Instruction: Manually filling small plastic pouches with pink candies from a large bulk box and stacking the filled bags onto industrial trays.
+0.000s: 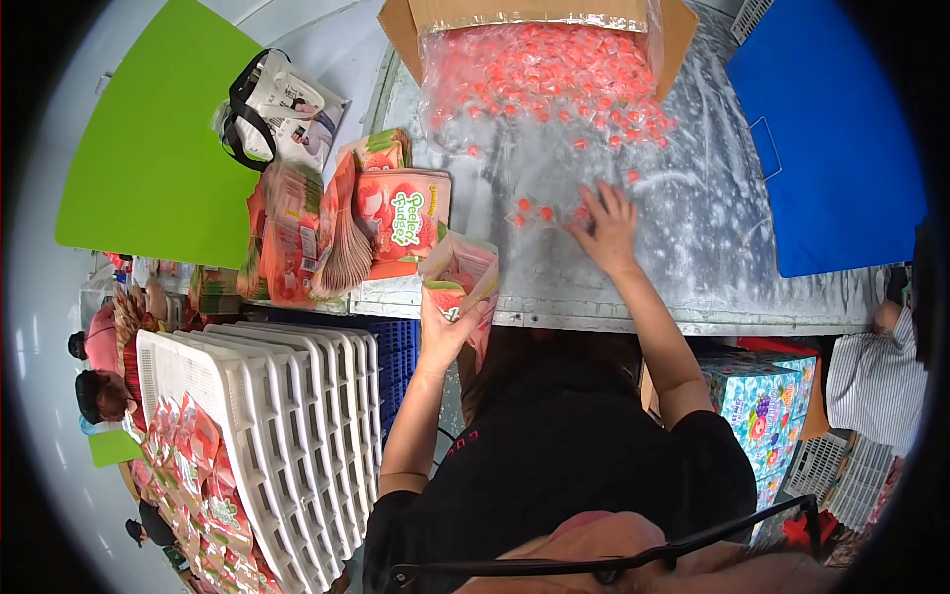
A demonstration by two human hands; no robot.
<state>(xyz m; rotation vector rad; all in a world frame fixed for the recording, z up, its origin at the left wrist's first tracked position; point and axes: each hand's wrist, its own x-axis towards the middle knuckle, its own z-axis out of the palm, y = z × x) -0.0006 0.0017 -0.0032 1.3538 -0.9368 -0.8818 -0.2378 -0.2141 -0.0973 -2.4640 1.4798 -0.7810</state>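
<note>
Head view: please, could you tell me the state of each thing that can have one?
Left hand, closed on a pouch
Pouch, mouth open; contents not clear
Right hand, fingers spread, at the loose candies
Red candies, most heaped, a few scattered on the metal table
Cardboard box, open, candies spilling out
Other pouches, flat, in bundles
White trays, stacked
Tote bag, open or closed: cannot tell

pouch (463,265): pnk/grn | candies (554,74): coral-red | tote (287,99): wht w/ blk straps (239,99) | panel (831,148): blu | shirt (871,386): wht, striped
</note>
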